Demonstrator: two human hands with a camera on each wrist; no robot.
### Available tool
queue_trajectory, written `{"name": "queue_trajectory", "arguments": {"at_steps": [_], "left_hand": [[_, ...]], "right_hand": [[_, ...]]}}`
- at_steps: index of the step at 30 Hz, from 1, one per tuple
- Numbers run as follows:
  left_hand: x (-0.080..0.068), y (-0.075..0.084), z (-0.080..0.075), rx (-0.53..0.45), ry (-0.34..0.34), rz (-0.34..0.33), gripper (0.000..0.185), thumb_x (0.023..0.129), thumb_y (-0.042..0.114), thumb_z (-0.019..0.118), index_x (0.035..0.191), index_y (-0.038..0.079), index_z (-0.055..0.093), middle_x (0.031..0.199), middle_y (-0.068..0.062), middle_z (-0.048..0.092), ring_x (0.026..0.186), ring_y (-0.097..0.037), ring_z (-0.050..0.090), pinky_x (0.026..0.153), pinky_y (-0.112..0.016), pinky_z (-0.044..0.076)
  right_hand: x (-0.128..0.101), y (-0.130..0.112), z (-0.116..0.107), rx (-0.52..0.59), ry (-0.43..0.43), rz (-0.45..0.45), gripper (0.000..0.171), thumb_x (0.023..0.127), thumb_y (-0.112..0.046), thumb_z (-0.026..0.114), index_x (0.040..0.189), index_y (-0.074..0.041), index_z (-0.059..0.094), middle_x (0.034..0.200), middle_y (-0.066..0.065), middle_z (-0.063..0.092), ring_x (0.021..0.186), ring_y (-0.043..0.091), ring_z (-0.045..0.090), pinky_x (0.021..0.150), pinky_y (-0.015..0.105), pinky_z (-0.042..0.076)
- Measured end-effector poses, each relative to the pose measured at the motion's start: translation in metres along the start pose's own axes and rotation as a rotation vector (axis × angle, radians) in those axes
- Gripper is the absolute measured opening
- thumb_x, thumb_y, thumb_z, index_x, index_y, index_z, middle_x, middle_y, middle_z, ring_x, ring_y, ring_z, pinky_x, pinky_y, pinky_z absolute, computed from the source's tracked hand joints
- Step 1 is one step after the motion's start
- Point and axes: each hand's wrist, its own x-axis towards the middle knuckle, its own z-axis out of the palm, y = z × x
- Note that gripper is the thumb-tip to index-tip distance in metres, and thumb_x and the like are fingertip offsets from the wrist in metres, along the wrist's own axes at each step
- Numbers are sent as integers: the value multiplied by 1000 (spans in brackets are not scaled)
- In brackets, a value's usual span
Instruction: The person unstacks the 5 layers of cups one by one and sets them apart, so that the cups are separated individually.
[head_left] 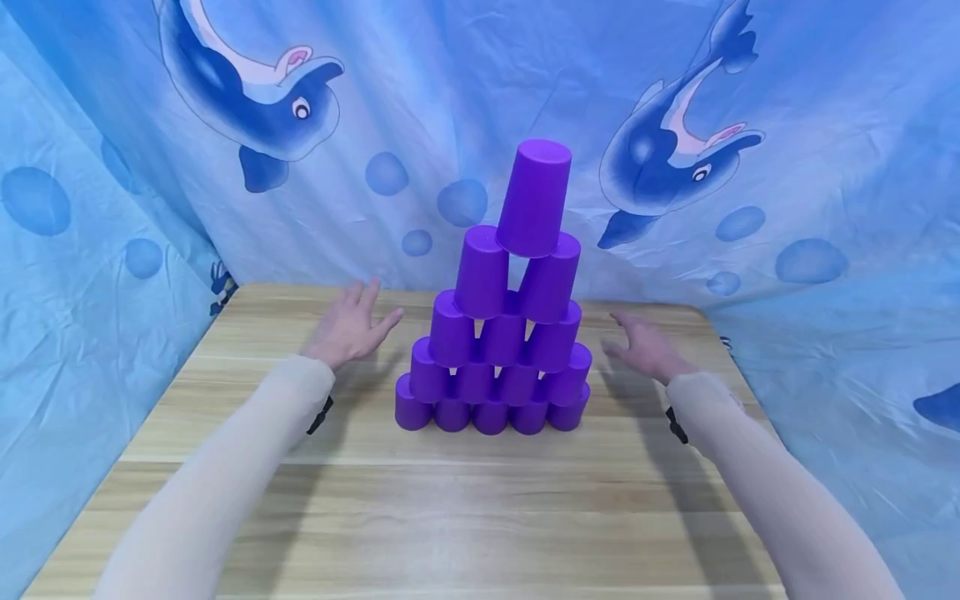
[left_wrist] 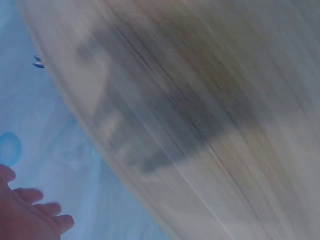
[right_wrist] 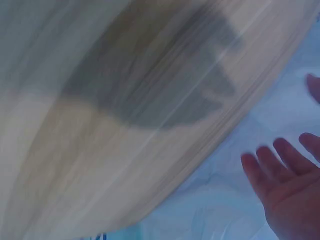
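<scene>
Cup pyramid point(head_left: 498, 333) stands at tabletop point(head_left: 450, 517) centre. Left hand point(head_left: 351, 327) at 9 o'clock, right hand point(head_left: 647, 348) at 3, both wide, fingers straight, holding nothing, apart from cups, prob. guarding it.

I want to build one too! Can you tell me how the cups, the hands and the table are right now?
cup pyramid: standing, five rows of upside-down purple cups.
top cup: upside down, resting on the two cups below, leaning a little.
left hand: open, fingers spread, beside the pyramid, not touching it.
right hand: open, beside the pyramid, not touching it.
table: wooden, holding the pyramid.
</scene>
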Motion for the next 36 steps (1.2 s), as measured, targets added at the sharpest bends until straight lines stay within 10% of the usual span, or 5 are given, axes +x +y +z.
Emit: {"name": "queue_trajectory", "arguments": {"at_steps": [9,20,36], "left_hand": [[-1,25,-14,-228,30,77,73,95,53,47,145,1,35,135,-26,47,115,-42,50,101,-54,37],[0,78,-60,-510,180,150,46,93,38,61,130,11,59,121,-9,62,101,-26,62,84,-42,51],[-13,144,-117,-700,361,359,34,93,29,62,120,8,65,111,-4,66,97,-18,64,84,-31,52]], "right_hand": [[-21,-14,25,354,-73,-161,70,67,17,61,134,13,40,131,33,46,112,51,50,90,57,46],[-45,-31,52,665,-192,-146,80,64,8,81,135,1,45,127,17,55,118,38,49,98,55,40],[-57,-46,77,735,-85,-127,74,68,-8,87,133,-1,50,115,10,63,102,25,61,91,40,49]]}}
